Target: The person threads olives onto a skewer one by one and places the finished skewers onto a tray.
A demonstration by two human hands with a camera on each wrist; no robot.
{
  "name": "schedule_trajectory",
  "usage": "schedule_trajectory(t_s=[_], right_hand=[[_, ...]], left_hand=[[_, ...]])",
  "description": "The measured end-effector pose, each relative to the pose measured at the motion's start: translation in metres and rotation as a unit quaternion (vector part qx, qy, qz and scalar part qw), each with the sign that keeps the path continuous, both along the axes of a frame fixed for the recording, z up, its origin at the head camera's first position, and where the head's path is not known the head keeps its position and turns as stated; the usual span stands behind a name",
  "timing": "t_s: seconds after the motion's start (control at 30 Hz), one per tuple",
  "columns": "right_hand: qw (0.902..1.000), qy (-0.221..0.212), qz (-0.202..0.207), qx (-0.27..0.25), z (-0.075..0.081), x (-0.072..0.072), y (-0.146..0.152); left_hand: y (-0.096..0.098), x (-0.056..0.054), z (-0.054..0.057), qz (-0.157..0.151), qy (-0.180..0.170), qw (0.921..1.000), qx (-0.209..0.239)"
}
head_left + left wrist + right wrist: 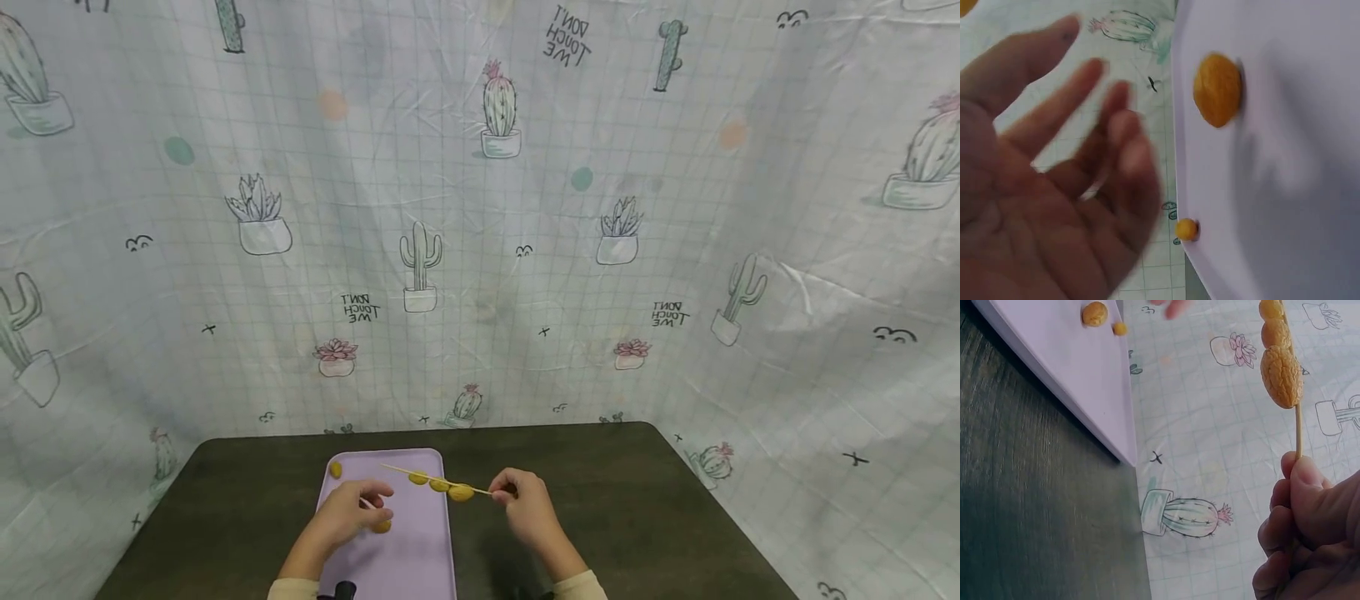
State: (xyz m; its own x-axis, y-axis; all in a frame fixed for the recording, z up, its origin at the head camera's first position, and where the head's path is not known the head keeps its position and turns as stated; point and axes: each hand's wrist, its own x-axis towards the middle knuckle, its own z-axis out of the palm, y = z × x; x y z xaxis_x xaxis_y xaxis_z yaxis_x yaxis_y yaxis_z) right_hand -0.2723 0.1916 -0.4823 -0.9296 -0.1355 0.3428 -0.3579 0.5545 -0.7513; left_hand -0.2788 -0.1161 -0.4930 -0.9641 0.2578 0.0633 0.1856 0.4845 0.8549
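Observation:
My right hand (pixel 527 508) pinches the lower end of a thin wooden skewer (pixel 1299 431), thumb against curled fingers. Three wrinkled yellow-brown oval pieces (pixel 1281 376) are threaded along it, and its bare tip points left over the tray in the head view. Above the lilac tray (pixel 416 558) hovers my left hand (pixel 347 512), its fingers loosely bent and nothing in its grasp. Close by those fingers a loose yellow-brown piece (pixel 1217 90) lies on the tray, partly hidden by the hand in the head view. Another loose piece (pixel 335 470) sits in the tray's far left corner.
The tray lies on a dark wooden table (pixel 600 467), left of the right hand. A pale curtain (pixel 480 350) printed with cacti hangs behind the table and along both sides. A small black object (pixel 345 590) shows at the left wrist.

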Motion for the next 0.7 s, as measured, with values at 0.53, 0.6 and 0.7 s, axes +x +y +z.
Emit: schedule_trajectory(t_s=[0.53,0.6,0.7], right_hand=[[1.0,-0.008,0.002,0.004,0.0,0.001,0.0],[1.0,-0.005,0.004,0.005,-0.001,0.001,-0.001],[1.0,-0.002,0.006,0.005,-0.001,0.001,-0.001]], left_hand=[[0.005,-0.005,-0.022,0.102,-0.008,0.9775,-0.184],[0.007,-0.004,-0.023,0.104,-0.011,0.9764,-0.189],[0.008,-0.003,-0.024,0.111,-0.006,0.9767,-0.184]])
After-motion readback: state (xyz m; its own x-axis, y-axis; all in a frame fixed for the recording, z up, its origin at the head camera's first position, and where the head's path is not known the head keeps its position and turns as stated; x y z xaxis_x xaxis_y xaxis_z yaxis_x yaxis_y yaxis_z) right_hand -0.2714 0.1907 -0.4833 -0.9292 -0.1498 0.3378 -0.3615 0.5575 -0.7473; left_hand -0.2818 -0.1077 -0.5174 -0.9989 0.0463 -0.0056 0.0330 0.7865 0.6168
